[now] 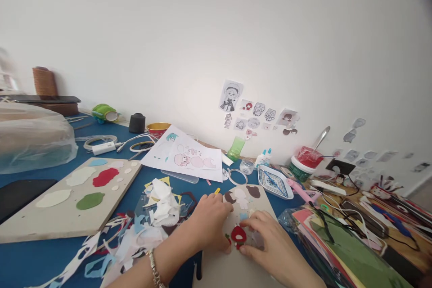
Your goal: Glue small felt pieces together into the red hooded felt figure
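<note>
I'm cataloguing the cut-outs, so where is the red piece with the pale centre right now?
Low in the head view, just right of centre, the red piece lies on the grey board, between the left hand and the right hand.

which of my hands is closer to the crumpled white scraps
Left. The left hand is just right of the white scraps; the right hand is farther right, at the red cutout.
</note>
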The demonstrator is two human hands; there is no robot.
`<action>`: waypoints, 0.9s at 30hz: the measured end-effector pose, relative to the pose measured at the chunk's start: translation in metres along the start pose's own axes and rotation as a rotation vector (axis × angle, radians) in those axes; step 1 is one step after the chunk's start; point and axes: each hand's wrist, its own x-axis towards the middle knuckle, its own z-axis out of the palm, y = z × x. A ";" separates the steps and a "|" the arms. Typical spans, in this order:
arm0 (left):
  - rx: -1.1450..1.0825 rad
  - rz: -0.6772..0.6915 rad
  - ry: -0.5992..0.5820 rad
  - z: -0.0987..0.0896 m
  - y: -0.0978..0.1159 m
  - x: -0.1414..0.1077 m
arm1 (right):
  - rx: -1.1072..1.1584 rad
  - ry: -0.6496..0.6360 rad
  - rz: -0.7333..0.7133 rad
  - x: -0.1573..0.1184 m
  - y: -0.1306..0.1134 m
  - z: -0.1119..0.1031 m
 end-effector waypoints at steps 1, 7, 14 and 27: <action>-0.001 0.000 -0.007 0.000 -0.001 0.000 | 0.001 0.001 0.000 0.000 0.000 0.000; -0.036 -0.022 0.009 0.004 -0.004 0.002 | -0.035 -0.012 0.026 0.000 -0.001 -0.001; -0.036 -0.047 0.035 0.000 -0.004 0.003 | -0.023 0.054 -0.007 -0.008 0.004 -0.010; -0.150 0.244 0.139 -0.003 0.022 0.000 | -0.171 0.600 0.487 -0.107 0.082 -0.085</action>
